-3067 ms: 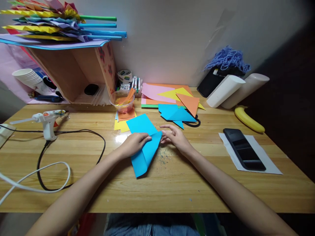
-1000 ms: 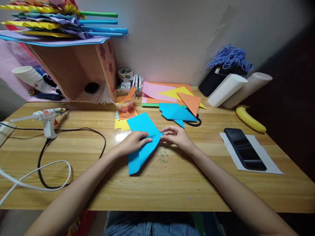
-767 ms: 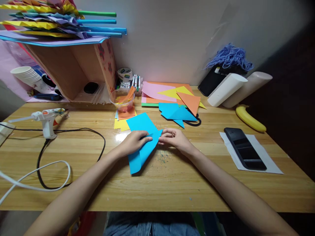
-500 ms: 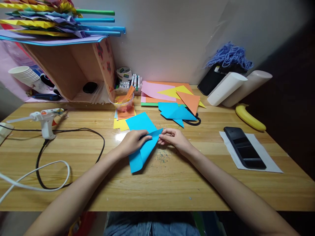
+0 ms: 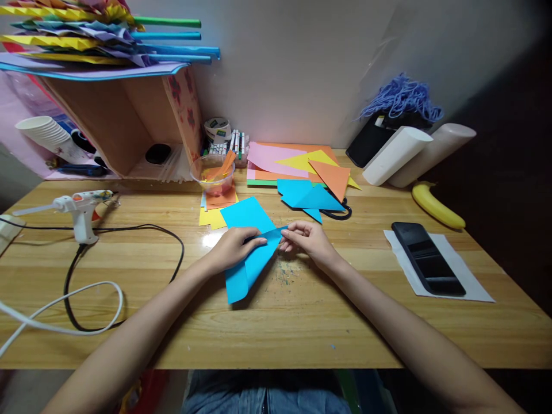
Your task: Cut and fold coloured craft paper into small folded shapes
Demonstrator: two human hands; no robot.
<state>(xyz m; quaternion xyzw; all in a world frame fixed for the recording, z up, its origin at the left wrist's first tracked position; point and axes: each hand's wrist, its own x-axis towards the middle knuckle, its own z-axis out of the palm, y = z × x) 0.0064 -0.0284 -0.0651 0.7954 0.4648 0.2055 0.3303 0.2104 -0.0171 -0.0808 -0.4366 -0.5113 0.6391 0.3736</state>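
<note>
A folded sheet of blue paper is held between my two hands above the wooden table. My left hand grips it from the left, thumb lying on top and the other fingers hidden beneath. At the paper's pointed right corner, my right hand pinches the tip between thumb and fingers. Just behind lies another blue paper piece, flat on the table and partly under the held sheet. Blue paper scraps rest farther back, over a pair of scissors whose black handle sticks out.
Left on the table are a glue gun and its cables. A plastic cup of paper strips, markers and coloured sheets stand behind. To the right are a phone, a banana and white rolls.
My right hand has shifted slightly to the right and now pinches the paper's corner tip. The left hand and the blue sheet have barely moved.
</note>
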